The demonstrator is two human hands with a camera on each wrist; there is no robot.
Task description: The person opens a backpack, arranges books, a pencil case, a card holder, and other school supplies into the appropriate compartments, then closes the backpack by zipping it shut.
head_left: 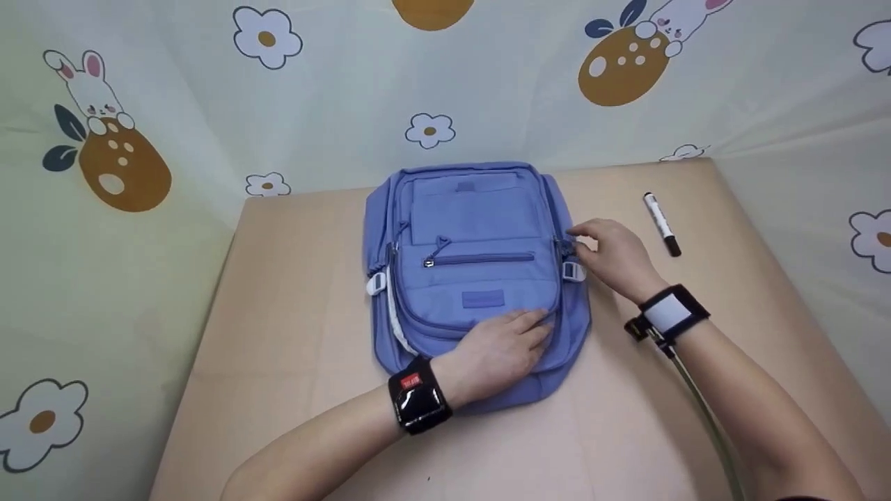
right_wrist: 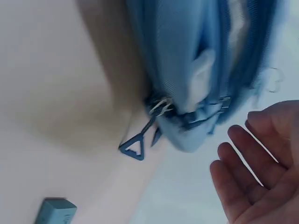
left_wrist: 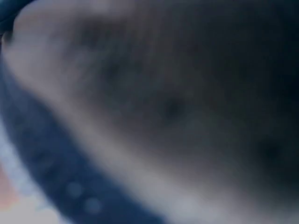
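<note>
A blue backpack (head_left: 473,216) lies front side up on the table, with zips round its front and a triangular zip pull (head_left: 443,243) on the small front pocket. My left hand (head_left: 498,351) rests across its lower front, fingers stretched to the right. At the backpack's right edge is my right hand (head_left: 616,257), fingertips close by the side zip and above a white buckle (head_left: 573,271). The right wrist view has this hand's fingers loosely bent with nothing between them, while a triangular zip pull (right_wrist: 134,148) hangs free. Blurred skin fills most of the left wrist view.
A white marker (head_left: 661,224) with a black cap lies on the tan table (head_left: 292,306), right of the backpack. Behind and beside the table hangs a pale cloth (head_left: 348,90) printed with rabbits and flowers. A small blue-grey block (right_wrist: 56,211) shows low in the right wrist view.
</note>
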